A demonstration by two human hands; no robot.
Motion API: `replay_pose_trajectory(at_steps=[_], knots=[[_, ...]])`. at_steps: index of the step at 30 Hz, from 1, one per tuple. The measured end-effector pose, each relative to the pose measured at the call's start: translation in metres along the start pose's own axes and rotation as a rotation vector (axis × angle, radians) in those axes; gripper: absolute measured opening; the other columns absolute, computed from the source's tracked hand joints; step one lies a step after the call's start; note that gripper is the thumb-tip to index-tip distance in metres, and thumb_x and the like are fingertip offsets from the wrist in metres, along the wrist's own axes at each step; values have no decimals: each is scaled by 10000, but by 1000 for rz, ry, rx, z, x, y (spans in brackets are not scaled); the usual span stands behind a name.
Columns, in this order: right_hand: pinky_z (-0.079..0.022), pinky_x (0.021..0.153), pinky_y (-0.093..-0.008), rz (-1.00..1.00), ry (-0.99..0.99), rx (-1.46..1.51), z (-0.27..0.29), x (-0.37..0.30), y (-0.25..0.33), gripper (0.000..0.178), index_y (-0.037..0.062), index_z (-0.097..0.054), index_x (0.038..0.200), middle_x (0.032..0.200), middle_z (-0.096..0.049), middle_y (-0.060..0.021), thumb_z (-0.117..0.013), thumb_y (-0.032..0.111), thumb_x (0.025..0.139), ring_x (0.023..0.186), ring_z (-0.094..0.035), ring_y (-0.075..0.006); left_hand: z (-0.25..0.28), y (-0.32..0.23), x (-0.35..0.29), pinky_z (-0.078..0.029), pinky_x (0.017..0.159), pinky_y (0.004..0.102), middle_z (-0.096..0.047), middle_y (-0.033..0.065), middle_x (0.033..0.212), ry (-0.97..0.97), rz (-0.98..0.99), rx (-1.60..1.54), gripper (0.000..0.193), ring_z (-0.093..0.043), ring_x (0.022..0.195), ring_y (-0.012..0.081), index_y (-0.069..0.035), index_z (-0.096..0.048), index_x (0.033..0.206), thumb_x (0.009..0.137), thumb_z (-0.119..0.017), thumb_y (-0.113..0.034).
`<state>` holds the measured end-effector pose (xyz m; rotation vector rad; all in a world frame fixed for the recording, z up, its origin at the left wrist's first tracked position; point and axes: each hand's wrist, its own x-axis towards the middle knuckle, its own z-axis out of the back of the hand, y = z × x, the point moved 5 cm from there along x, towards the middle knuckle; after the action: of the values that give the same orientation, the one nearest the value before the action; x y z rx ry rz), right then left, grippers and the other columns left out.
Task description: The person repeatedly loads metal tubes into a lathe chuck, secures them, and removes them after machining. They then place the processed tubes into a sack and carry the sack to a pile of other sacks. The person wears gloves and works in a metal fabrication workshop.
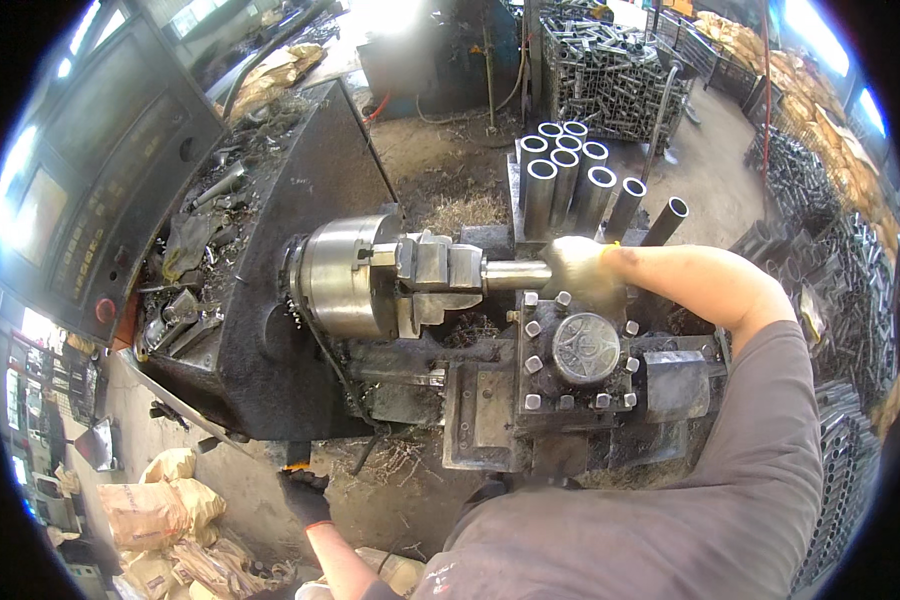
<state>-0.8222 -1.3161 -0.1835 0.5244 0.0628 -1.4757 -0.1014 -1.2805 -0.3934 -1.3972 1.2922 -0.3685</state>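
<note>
A bright metal tube (516, 275) sticks out of the jaws of a lathe chuck (350, 276). My right hand (582, 272), in a pale glove, is closed round the tube's free end and hides it. Just in front of that hand stands the square tool post (582, 365), with bolts round its edge. My left hand (305, 497) wears a dark glove with an orange cuff. It is low at the left, under the machine's front edge, its fingers curled beside a short dark bar (294, 455). What those fingers hold is too dark to make out.
Several tubes (570, 180) stand upright behind the lathe. A wire crate (610, 80) full of metal pieces is farther back. Swarf and scraps lie on the headstock (195, 250). Brown sacks (160, 510) lie at lower left, and stacked tubes (845, 450) at the right.
</note>
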Motion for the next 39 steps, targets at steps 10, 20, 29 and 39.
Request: replay_pose_trajectory(at_steps=[10, 20, 29, 39], knots=[[-631, 630, -328, 67, 226, 602, 35, 48, 90, 825, -46, -337, 1586, 933, -745, -170, -747, 52, 877, 782, -744, -210, 13, -18, 14, -484, 666, 490, -518, -52, 621, -16, 222, 40, 445, -475, 518, 176, -189, -555, 765, 1042, -502, -534], [-567, 757, -448, 21, 46, -336, -32, -8, -58, 166, 70, -774, 866, 931, -766, -186, -715, 222, 836, 906, -739, -366, -1, -37, -12, -561, 775, 487, -692, 87, 858, -306, -110, 480, 434, -655, 730, 260, -87, -694, 1163, 1059, -565, -488], [-566, 870, -499, -575, -707, 32, 31, -185, -63, 499, 38, -695, 1141, 998, -754, -247, -829, 303, 741, 954, -733, -428, -279, -298, -133, -514, 978, 485, -710, 179, 1280, -215, -1907, 1108, 503, -692, 1098, 365, -56, -559, 1442, 999, -641, -281], [-570, 694, -373, -323, -1085, 607, -11, -310, 12, 270, 3, -710, 948, 813, -758, -92, -816, 144, 743, 763, -736, -201, -372, -368, -65, -493, 1055, 536, -585, 250, 1496, -225, -1103, 1460, 821, -624, 1309, 422, -187, -219, 1686, 1003, -558, -490]])
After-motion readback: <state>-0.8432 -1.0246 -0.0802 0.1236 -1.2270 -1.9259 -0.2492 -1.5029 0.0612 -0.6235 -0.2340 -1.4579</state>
